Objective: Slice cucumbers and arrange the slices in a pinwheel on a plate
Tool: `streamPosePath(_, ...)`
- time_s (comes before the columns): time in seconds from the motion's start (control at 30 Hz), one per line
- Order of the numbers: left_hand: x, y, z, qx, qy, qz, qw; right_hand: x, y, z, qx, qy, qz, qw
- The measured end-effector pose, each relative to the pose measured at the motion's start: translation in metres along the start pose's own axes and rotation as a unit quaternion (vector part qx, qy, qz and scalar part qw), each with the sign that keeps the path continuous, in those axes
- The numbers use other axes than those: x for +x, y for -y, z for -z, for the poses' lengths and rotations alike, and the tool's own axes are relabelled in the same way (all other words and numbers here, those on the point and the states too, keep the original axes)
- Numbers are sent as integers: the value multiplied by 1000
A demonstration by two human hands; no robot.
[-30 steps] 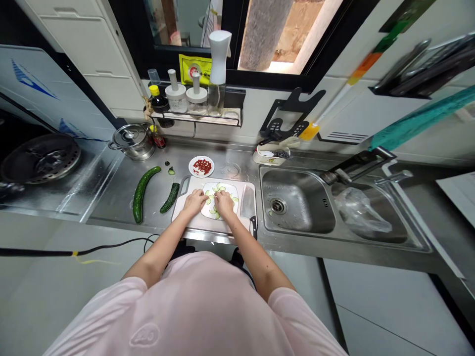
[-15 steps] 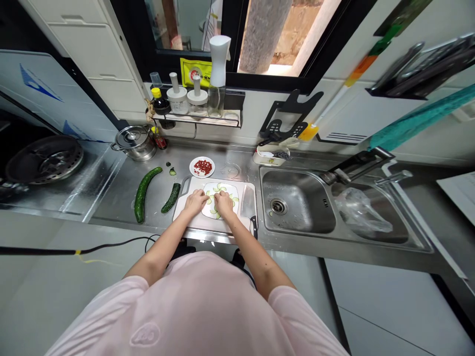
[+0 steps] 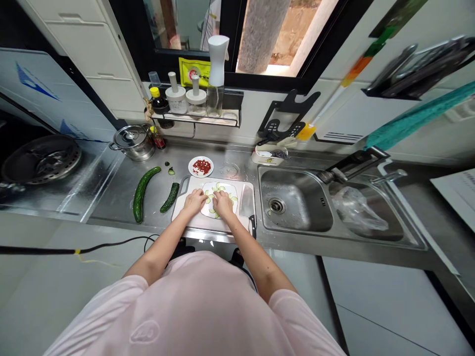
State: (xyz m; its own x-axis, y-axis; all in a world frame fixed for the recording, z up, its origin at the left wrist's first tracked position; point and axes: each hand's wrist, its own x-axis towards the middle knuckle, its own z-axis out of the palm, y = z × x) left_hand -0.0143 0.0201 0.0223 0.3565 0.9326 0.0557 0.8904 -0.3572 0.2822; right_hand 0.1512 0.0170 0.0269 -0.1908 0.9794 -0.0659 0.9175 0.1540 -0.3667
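Head view. Showed thin, pale green slices (image 3: pixel 220 186), apparently cucumber, arranged on a white plate (image 3: pixel 230 187) set on the cutting board (image 3: pixel 196 225) over the steel worktop (image 3: pixel 111 198). Saw the left hand (image 3: pixel 194 201) at the plate's left side, with fingers bent, nearly closed and close to a slice; saw the right hand (image 3: pixel 223 202) over the plate's middle, with fingers curled and nearly together. Could not tell, in either hand, whether a slice was gripped. Noted a knife (image 3: pixel 246 202) to the right and a dish of red pieces (image 3: pixel 201 167) beyond the board. Judged the slices light, moist, slippery, pliable and easily torn; best pinched gently by opposite edges or slid flat. Compared with the preceding frame, found little change in hands or slices; noted only a slight shift of framing, with the sink (image 3: pixel 297 198) placed farther left.
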Motion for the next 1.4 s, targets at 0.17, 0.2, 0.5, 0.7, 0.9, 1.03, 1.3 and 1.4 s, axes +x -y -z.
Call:
streamPosePath(0.17, 1, -2, 0, -2, 8, 14, 1000, -13, -7, 7, 46, -40, 6, 998)
streamPosePath(0.2, 0, -2, 0, -4, 9, 14, 1000, -16, -9, 7, 56, -48, 5, 997)
streamPosePath(0.5, 0, -1, 0, -6, -9, -5, 1000, -41, -28, 11, 147, -123, -21, 981)
streamPosePath(0.7, 3, -4, 1, -20, 0, 28, 999, -50, -35, 13, 203, -153, -33, 967)
streamPosePath(0.9, 10, -5, -6, -80, -44, 110, 990, -54, -38, 12, 242, -187, -34, 951)
streamPosePath(1.03, 23, 5, -8, -131, -110, 193, 966, -55, -42, 10, 263, -214, -27, 941)
streamPosePath(1.3, 69, 44, 9, -120, -163, 328, 923, -52, -47, 10, 269, -226, -24, 936)
streamPosePath(1.4, 84, 57, 14, -99, -130, 342, 925, -51, -49, 12, 265, -223, -27, 938)
